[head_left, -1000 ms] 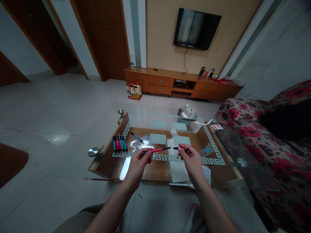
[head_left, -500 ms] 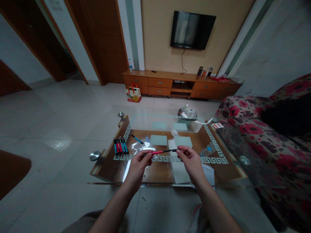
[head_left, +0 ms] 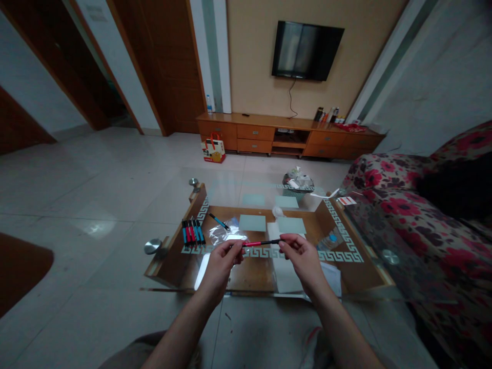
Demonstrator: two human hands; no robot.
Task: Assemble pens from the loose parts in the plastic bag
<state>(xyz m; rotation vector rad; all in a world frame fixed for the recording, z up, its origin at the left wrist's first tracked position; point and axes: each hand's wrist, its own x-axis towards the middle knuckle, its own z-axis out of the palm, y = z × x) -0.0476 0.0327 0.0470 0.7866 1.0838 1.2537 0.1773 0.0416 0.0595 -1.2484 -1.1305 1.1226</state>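
Note:
Both my hands hold one red and black pen (head_left: 260,243) level above a glass coffee table (head_left: 357,253). My left hand (head_left: 222,261) pinches the pen's left end. My right hand (head_left: 302,254) pinches its right, black end. Under the pen lie white sheets of paper (head_left: 285,271). A row of several red and blue pens (head_left: 192,231) lies at the table's left. A single blue pen (head_left: 219,222) rests beside a clear plastic bag (head_left: 225,233).
A floral sofa (head_left: 430,225) stands close on the right. A waste bin (head_left: 296,183) with rubbish sits beyond the table. Farther back are a wooden TV cabinet (head_left: 288,134), a wall TV (head_left: 306,50) and a gift bag (head_left: 213,148) on the tiled floor.
My hands have drawn closer together, so less of the pen shows between them. The small gap near the pen's black right end half a second ago has closed.

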